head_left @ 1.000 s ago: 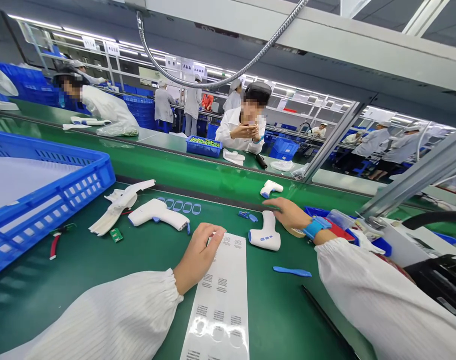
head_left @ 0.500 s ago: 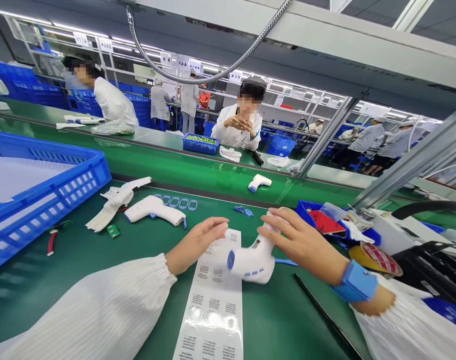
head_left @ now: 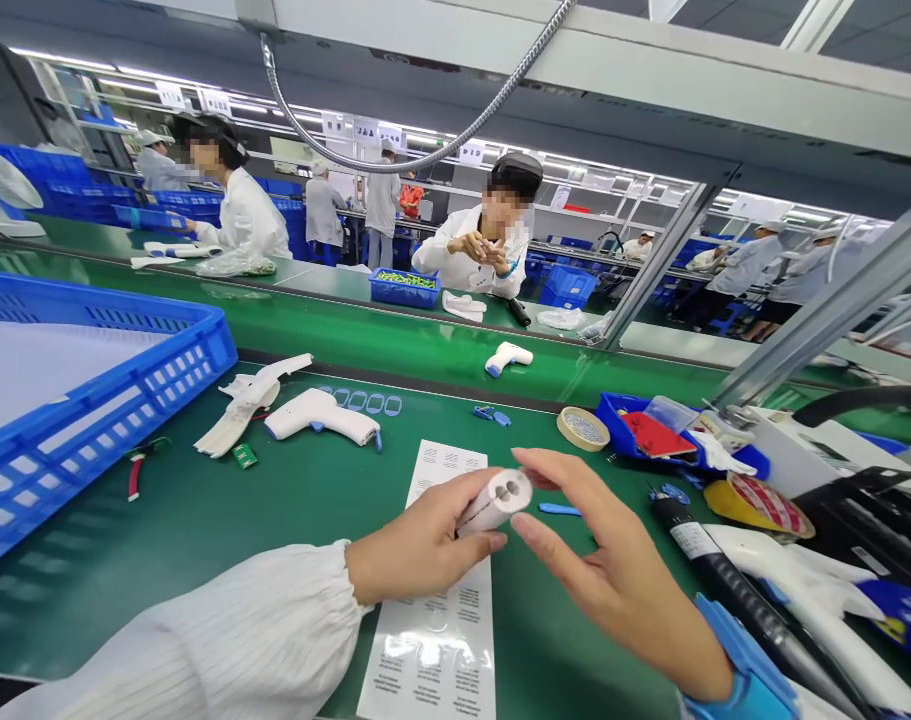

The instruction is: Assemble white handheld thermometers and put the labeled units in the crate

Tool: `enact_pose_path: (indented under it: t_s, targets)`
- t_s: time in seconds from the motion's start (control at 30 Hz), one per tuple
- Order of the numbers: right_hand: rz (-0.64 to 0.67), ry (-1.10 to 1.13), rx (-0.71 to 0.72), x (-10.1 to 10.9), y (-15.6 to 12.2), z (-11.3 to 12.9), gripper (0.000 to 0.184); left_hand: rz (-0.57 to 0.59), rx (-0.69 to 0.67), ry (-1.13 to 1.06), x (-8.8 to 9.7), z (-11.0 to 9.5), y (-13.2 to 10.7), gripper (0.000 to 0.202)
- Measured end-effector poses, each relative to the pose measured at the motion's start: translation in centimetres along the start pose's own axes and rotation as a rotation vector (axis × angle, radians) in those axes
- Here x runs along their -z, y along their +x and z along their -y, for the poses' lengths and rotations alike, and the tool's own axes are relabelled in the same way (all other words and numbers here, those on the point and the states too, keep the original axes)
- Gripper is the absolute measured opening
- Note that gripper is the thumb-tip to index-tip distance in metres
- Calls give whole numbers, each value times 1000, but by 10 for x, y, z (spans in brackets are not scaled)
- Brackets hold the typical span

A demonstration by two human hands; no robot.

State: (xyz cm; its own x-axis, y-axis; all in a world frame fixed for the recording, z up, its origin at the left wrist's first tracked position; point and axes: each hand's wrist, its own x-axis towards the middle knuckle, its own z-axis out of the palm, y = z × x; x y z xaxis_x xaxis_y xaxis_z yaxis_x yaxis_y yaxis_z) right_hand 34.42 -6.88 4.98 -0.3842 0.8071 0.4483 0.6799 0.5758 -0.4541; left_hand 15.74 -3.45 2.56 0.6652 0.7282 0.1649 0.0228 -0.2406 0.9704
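My left hand [head_left: 417, 545] is shut around a white infrared thermometer [head_left: 496, 502], its round end facing me and the rest hidden in my palm. My right hand [head_left: 612, 570] is spread open beside it, with the fingertips close to that end. Under both hands lies a printed white label sheet [head_left: 447, 475]. A second white thermometer [head_left: 321, 415] with a blue trigger lies to the left. Beyond it sit white plastic shells [head_left: 246, 405], a row of blue rings [head_left: 363, 403] and a small green circuit board [head_left: 245, 456].
A large blue crate [head_left: 95, 380] fills the left side, with red-handled pliers [head_left: 134, 470] near it. At the right are an electric screwdriver [head_left: 714, 565], a masking tape roll [head_left: 582, 428] and a blue tray [head_left: 635, 428]. A co-worker [head_left: 485, 240] sits across the green conveyor belt [head_left: 395, 345].
The thermometer that stood on the mat and then sat in my right hand is now in my left hand, turned end-on. A tape roll has come into view, and the view has shifted slightly.
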Motion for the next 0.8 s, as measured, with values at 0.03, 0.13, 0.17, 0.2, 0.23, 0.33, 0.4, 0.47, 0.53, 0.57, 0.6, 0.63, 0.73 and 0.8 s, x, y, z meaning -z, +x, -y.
enact_pose_path:
  t_s: [0.03, 0.13, 0.17, 0.2, 0.23, 0.33, 0.4, 0.47, 0.53, 0.57, 0.6, 0.63, 0.73, 0.8]
  targets:
    - [49, 53, -5, 0, 1, 2, 35, 23, -21, 61, 0, -2, -1, 31]
    - [139, 126, 25, -1, 2, 8, 29, 79, 25, 122, 2, -4, -2, 24]
    - [140, 129, 24, -3, 1, 10, 29, 76, 51, 129, 3, -5, -3, 24]
    - [135, 131, 20, -3, 0, 11, 30, 73, 70, 130, 4, -5, -3, 28]
    - [138, 136, 19, -4, -1, 12, 32, 83, 69, 121, 4, -5, -3, 34]
    - [223, 205, 49, -1, -2, 16, 43, 190, -27, 55, 3, -3, -1, 56]
    - [257, 284, 58, 2, -1, 17, 46, 245, -92, -2, 0, 0, 1, 62]
    - [256, 339, 35, 3, 1, 18, 45, 251, -130, -23, -2, 3, 0, 66]
    - [242, 347, -11, 2, 0, 18, 42, 207, -173, 32, -4, 3, -5, 73]
    - [234, 340, -39, 1, -1, 18, 41, 163, -207, 99, -3, 2, -10, 78]
    - [225, 330, -65, 0, -2, 19, 40, 116, -244, 188, -3, -1, -15, 82]
    - [216, 318, -84, -2, -4, 19, 40, 74, -285, 292, -2, -4, -22, 81]
    - [173, 295, -65, -6, -9, 24, 42, 20, -378, 595, 2, -17, -41, 50]
    - [136, 292, -36, -9, -11, 28, 44, 7, -362, 726, 3, -24, -50, 27]
